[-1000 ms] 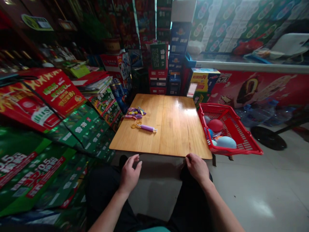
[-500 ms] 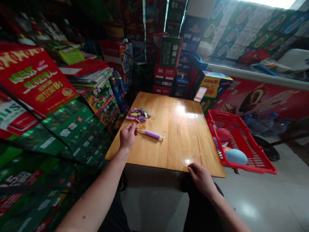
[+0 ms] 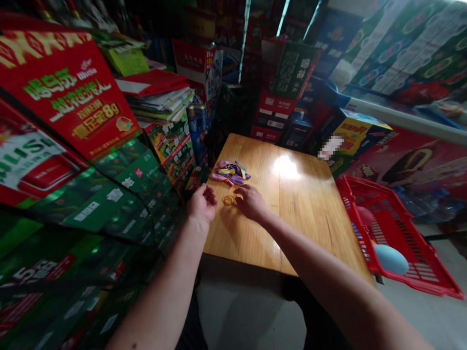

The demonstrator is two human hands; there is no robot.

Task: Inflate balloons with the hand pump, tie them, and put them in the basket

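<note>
On the wooden table (image 3: 306, 214), a small heap of orange-yellow rubber bands (image 3: 229, 200) lies between my two hands. My left hand (image 3: 202, 205) hovers at the table's left edge, palm turned up, its fingers loosely curled and apart with nothing seen in them. From the right, my right hand (image 3: 251, 201) reaches over the table, thumb and fingers apart beside the rubber bands. Just behind them is a pile of deflated balloons (image 3: 229, 172) in purple, pink and yellow. The purple hand pump does not show now; my right hand or forearm may cover it.
A red basket (image 3: 419, 253) right of the table holds a light blue balloon (image 3: 391, 259) and a red one (image 3: 365, 216). Stacked green cartons (image 3: 120, 194) stand close on the left. More boxes (image 3: 275, 109) line the table's far side.
My right hand has come from the table's front edge over to the rubber bands. My left hand has opened from a pinch. The pump has gone out of sight, and the view has turned left.
</note>
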